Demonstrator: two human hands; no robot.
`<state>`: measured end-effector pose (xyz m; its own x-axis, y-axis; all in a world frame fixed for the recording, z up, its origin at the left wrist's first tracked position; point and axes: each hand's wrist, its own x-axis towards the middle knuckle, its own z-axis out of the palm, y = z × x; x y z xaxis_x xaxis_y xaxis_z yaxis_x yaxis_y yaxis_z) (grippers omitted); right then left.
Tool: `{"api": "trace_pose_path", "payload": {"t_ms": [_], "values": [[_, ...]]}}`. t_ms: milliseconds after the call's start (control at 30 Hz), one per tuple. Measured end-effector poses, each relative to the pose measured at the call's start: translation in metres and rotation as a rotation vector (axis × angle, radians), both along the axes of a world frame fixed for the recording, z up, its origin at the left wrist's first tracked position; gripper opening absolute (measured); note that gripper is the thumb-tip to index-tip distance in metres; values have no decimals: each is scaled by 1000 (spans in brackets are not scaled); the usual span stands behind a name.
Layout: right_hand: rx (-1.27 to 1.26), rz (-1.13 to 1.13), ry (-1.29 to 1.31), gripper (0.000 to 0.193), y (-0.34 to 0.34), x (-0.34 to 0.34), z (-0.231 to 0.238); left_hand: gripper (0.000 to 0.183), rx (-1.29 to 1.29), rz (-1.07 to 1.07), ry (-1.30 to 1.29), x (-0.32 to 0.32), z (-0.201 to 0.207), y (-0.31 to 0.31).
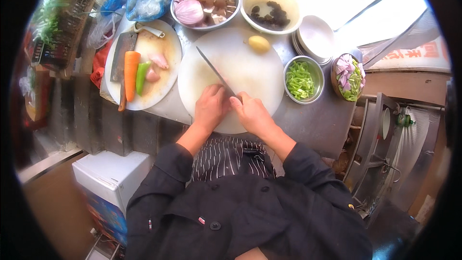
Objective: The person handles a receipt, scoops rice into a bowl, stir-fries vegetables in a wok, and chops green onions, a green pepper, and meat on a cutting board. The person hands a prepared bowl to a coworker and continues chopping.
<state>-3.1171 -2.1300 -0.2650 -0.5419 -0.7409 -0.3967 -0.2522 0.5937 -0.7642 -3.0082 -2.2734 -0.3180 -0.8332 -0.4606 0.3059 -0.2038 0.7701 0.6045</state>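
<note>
A large round white cutting board [260, 77] lies in front of me. My right hand [253, 114] is closed round the handle of a kitchen knife [211, 62], its narrow blade slanting up and left across the board. Close beside the blade, my left hand [211, 107] rests near the board's front with its fingers curled. Anything under those fingers is hidden. A yellow, potato-like piece [260, 44] sits at the board's far right edge, apart from both hands.
Left, a smaller board [166, 82] bears a cleaver [123, 60], carrot [131, 74], green pepper [142, 78] and pinkish bulbs. Behind stand bowls of mushrooms with onion [207, 2] and black fungus [269, 17]. Right are stacked bowls [315, 36], chopped greens [299, 79] and cut onion [347, 74].
</note>
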Motion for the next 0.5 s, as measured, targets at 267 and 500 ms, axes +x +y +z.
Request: {"api": "trace_pose_path", "payload": {"t_ms": [267,500], "values": [[203,-202,-377,48,64,-27,27,28,96,-8,-65,2,-4,2],[84,-6,-43,44,73,4,51,29,70,34,2,6,1,4]]}}
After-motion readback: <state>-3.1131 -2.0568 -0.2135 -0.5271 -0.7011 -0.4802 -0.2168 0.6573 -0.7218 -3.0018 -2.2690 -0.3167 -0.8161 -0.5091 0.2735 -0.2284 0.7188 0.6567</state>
